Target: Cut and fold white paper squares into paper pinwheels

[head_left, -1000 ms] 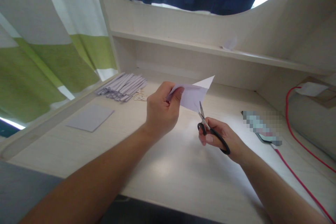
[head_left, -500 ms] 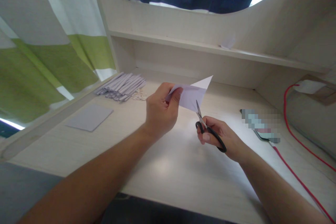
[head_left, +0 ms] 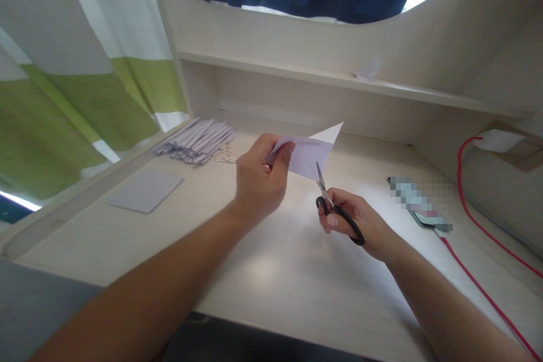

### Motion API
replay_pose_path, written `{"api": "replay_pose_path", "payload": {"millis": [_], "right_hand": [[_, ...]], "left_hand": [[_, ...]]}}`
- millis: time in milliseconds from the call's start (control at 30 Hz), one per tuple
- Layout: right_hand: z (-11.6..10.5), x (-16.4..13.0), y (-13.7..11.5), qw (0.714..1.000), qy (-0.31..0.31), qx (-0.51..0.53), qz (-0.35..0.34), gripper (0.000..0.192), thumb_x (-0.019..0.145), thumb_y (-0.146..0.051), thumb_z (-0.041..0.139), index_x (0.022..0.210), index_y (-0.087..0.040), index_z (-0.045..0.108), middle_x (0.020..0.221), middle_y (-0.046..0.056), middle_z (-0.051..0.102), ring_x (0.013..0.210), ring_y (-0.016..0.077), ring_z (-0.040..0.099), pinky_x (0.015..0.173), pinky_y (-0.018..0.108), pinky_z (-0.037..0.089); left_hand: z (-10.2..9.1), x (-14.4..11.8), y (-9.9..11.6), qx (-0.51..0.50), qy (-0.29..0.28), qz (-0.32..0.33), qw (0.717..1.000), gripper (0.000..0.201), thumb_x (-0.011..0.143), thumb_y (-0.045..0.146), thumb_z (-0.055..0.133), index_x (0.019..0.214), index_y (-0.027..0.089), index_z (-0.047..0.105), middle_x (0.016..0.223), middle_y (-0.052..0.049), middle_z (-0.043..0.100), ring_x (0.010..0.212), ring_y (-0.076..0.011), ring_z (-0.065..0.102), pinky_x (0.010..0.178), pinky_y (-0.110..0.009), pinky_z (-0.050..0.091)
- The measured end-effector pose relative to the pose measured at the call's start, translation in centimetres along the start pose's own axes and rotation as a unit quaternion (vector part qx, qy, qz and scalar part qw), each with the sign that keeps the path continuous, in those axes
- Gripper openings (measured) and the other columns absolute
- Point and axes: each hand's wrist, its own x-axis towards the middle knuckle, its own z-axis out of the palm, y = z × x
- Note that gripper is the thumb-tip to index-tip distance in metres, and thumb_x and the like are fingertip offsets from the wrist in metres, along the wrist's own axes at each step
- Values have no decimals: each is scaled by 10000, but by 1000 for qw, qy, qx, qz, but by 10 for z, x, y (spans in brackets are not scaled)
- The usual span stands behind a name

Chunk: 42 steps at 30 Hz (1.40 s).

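My left hand (head_left: pixel 259 180) pinches a folded pale lilac sheet of paper (head_left: pixel 311 151) and holds it up above the desk. My right hand (head_left: pixel 356 222) grips black-handled scissors (head_left: pixel 335 206) just below and to the right of it. The blades point upward and meet the paper's lower edge.
A light wooden desk (head_left: pixel 271 271) with a shelf (head_left: pixel 322 76) behind. A bundle of paper strips (head_left: pixel 195 140) and small scraps lie at the back left, a flat lilac sheet (head_left: pixel 145 190) at the left. A phone (head_left: pixel 424 203) with a red cable (head_left: pixel 475 271) lies at the right. A green and white curtain (head_left: pixel 76 68) hangs left.
Both hands with the paper and scissors have shifted very slightly left; the scissor blades sit a little higher into the paper's lower edge.
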Motion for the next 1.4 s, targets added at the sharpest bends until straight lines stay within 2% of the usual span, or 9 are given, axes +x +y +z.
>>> {"api": "replay_pose_path", "payload": {"millis": [267, 600, 767, 867, 933, 967, 1133, 1233, 1400], "right_hand": [[-1, -1, 1, 1000, 1, 2, 1, 432, 843, -593, 794, 837, -195, 627, 759, 18, 579, 709, 160, 487, 611, 284, 381], [-1, 0, 3, 1000, -2, 18, 1, 453, 819, -606, 816, 840, -194, 630, 755, 17, 586, 704, 158, 497, 618, 290, 388], [-3, 1, 2, 999, 35, 1, 13, 410, 839, -556, 810, 804, -207, 597, 724, -2, 564, 687, 153, 477, 610, 290, 370], [-7, 2, 1, 997, 65, -28, 28, 408, 807, -518, 844, 788, -207, 580, 714, -20, 545, 674, 143, 463, 604, 287, 353], [-11, 3, 1, 995, 79, -47, 41, 423, 777, -515, 866, 804, -207, 578, 711, -35, 529, 658, 136, 449, 589, 283, 330], [-13, 3, 2, 994, 84, -56, 47, 432, 770, -523, 869, 809, -207, 576, 707, -41, 519, 649, 132, 442, 583, 283, 320], [-25, 6, 10, 989, 107, -90, 40, 437, 787, -555, 845, 794, -205, 585, 675, -40, 537, 638, 135, 459, 598, 295, 335], [-28, 9, 12, 987, 143, -73, 29, 414, 797, -549, 831, 796, -198, 613, 657, -21, 583, 628, 145, 508, 612, 307, 375], [-24, 12, 11, 974, 227, 14, 1, 369, 769, -499, 862, 778, -183, 671, 690, 15, 658, 603, 148, 587, 614, 314, 449]], "left_hand": [[0, 0, 1, -8, -10, -16, 1000, 228, 1006, 392, 609, 869, 223, 680, 702, 11, 643, 649, -141, 550, 637, -268, 460], [4, 0, -4, -75, -8, -13, 997, 201, 988, 359, 637, 881, 198, 690, 724, 13, 669, 639, -119, 585, 624, -247, 466], [7, 3, -6, -141, -75, -76, 984, 72, 874, 240, 703, 911, 189, 668, 741, 23, 683, 648, -123, 630, 591, -228, 474], [8, 6, -7, -144, -120, -103, 977, 280, 767, 104, 684, 1032, 196, 694, 755, 32, 695, 644, -120, 632, 572, -217, 453], [9, 7, -9, -141, -150, -112, 972, 450, 740, 69, 643, 1161, 216, 704, 753, 37, 698, 629, -121, 627, 547, -216, 431], [9, 7, -10, -144, -164, -118, 969, 472, 737, 65, 624, 1174, 219, 713, 751, 35, 700, 629, -123, 630, 546, -218, 432], [11, 9, -14, -192, -182, -174, 949, 137, 830, 196, 614, 895, 173, 732, 748, -10, 712, 650, -137, 661, 591, -237, 495], [12, 11, -14, -222, -195, -204, 933, 183, 892, 328, 625, 922, 162, 697, 694, -19, 708, 619, -153, 670, 602, -257, 507], [15, 6, -11, -217, -252, -235, 914, 226, 921, 335, 556, 884, 142, 669, 661, -40, 703, 604, -168, 661, 584, -269, 479]]}}
